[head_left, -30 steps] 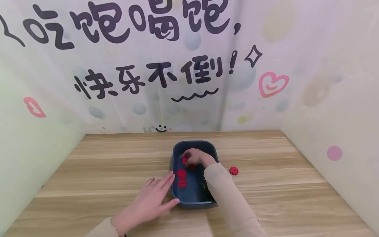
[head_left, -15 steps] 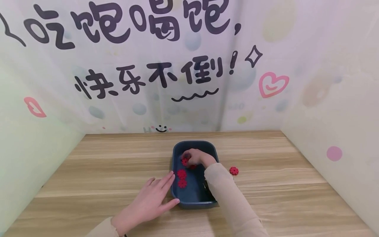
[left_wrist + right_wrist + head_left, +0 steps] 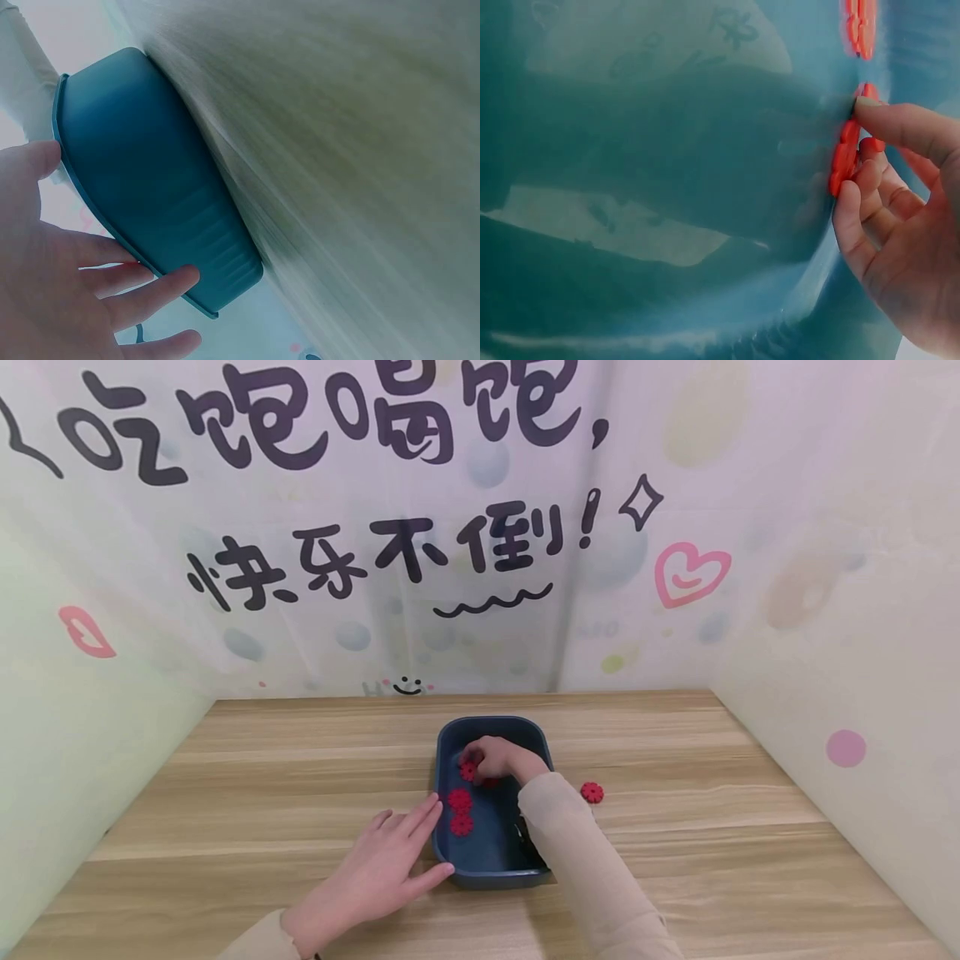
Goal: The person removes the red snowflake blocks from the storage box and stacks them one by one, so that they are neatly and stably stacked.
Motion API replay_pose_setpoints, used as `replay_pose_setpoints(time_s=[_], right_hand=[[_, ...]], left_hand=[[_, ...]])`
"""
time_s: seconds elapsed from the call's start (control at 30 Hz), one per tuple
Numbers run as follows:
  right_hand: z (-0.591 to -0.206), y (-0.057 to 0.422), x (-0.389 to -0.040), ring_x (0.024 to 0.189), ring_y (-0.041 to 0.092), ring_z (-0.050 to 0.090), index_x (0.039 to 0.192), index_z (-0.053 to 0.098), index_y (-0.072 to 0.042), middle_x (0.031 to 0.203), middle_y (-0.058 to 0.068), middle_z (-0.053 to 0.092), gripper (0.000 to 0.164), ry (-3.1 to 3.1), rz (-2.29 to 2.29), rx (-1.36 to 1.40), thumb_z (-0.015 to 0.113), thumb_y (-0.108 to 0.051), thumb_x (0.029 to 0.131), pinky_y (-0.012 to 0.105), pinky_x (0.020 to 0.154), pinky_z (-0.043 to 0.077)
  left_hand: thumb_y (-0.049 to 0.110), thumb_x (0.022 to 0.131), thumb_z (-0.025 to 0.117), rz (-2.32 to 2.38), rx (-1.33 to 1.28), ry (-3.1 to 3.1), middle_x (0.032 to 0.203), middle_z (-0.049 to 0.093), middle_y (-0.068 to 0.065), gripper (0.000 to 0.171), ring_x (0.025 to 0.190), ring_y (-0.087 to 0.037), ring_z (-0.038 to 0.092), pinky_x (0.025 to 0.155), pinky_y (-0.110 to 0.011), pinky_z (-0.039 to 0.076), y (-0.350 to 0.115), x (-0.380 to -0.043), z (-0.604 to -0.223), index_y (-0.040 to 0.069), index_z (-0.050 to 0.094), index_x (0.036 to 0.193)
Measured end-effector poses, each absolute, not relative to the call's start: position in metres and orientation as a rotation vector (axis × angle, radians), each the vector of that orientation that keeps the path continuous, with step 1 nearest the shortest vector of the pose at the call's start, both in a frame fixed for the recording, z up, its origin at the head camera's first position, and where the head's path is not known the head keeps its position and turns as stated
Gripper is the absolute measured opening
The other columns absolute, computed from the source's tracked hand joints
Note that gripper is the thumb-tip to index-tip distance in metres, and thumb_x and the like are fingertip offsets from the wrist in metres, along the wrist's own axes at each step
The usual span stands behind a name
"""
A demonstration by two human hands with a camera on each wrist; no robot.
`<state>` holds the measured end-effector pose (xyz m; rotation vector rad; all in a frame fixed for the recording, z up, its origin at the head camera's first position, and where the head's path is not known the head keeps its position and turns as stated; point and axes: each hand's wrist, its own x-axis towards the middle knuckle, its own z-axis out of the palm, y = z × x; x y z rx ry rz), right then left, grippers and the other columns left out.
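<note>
A deep blue plastic bin (image 3: pixel 495 875) stands on the table. My left hand (image 3: pixel 375 864) reaches its left side, fingers extended, with fingertips and thumb at the rim; the left wrist view shows the hand spread along the bin's outer wall (image 3: pixel 142 150). Inside the bin, toward its far left, my right hand (image 3: pixel 504 756) pinches a red flower-shaped plastic piece (image 3: pixel 845 159) between thumb and fingers, close to the wall. Another bit of red shows beneath that hand in the head view. Nearer along the left wall lie more red flower-shaped pieces (image 3: pixel 461 824).
One red flower-shaped piece (image 3: pixel 592 792) lies on the wooden table (image 3: pixel 262 793), right of the bin. Something dark (image 3: pixel 522 832) shows in the bin beside the right sleeve (image 3: pixel 592 868), which covers part of the rim. Printed white curtains enclose the back and sides.
At the right fingertips the red flower-shaped piece has shifted slightly toward the near side. Both hands and the bin stay almost where they were.
</note>
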<state>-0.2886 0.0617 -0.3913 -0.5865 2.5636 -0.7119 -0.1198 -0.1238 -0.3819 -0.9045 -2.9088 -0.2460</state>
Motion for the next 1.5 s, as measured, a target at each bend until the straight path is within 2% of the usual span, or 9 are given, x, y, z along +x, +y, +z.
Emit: replay_pose_setpoints(time_s=[0.3,0.5,0.7,0.9,1.3,1.5], right_hand=[[-0.38,0.067,-0.29,0.081,0.016,0.052,0.105,0.06,-0.016,0.091,0.0,0.056,0.031,2.604,-0.698,-0.666,0.07,-0.016,0.076,0.031,0.074,0.045],[-0.358,0.071,-0.292,0.077,0.016,0.052,0.104,0.06,-0.015,0.085,0.0,0.055,0.029,2.631,-0.696,-0.727,0.069,-0.017,0.076,0.03,0.073,0.044],[-0.339,0.075,-0.291,0.081,0.016,0.051,0.104,0.058,-0.014,0.088,0.001,0.055,0.03,2.627,-0.682,-0.753,0.069,-0.018,0.076,0.029,0.074,0.043],[-0.326,0.083,-0.288,0.078,0.016,0.051,0.1,0.059,-0.011,0.082,0.0,0.056,0.026,2.618,-0.671,-0.865,0.069,-0.015,0.076,0.028,0.071,0.042],[-0.326,0.111,-0.285,0.073,0.013,0.051,0.1,0.058,-0.009,0.079,-0.001,0.056,0.028,2.602,-0.695,-1.072,0.07,-0.014,0.075,0.027,0.066,0.043],[-0.332,0.128,-0.279,0.073,0.013,0.049,0.103,0.058,-0.01,0.086,-0.002,0.054,0.032,2.653,-0.668,-1.181,0.07,-0.02,0.075,0.027,0.067,0.042]], left_hand=[[0.057,0.085,0.039,-0.251,-0.899,-2.903,0.138,0.033,-0.01,0.072,0.115,-0.023,0.042,0.09,-0.051,0.03,-0.125,-0.119,-0.383,0.001,0.04,0.132],[0.057,0.085,0.039,-0.231,-0.9,-2.869,0.137,0.034,-0.01,0.072,0.114,-0.022,0.044,0.09,-0.051,0.031,-0.126,-0.119,-0.385,0.002,0.041,0.131],[0.057,0.085,0.039,-0.241,-0.898,-2.884,0.137,0.034,-0.01,0.072,0.114,-0.022,0.043,0.09,-0.052,0.031,-0.126,-0.12,-0.385,0.002,0.04,0.131],[0.058,0.085,0.039,-0.238,-0.89,-2.885,0.137,0.034,-0.009,0.072,0.114,-0.022,0.043,0.09,-0.052,0.031,-0.126,-0.119,-0.384,0.003,0.04,0.132],[0.057,0.085,0.039,-0.237,-0.887,-2.873,0.137,0.034,-0.009,0.072,0.116,-0.022,0.041,0.09,-0.051,0.031,-0.125,-0.119,-0.386,0.003,0.04,0.132],[0.056,0.085,0.041,-0.241,-0.889,-2.87,0.138,0.033,-0.009,0.071,0.116,-0.022,0.041,0.09,-0.051,0.031,-0.124,-0.12,-0.388,0.003,0.04,0.132]])
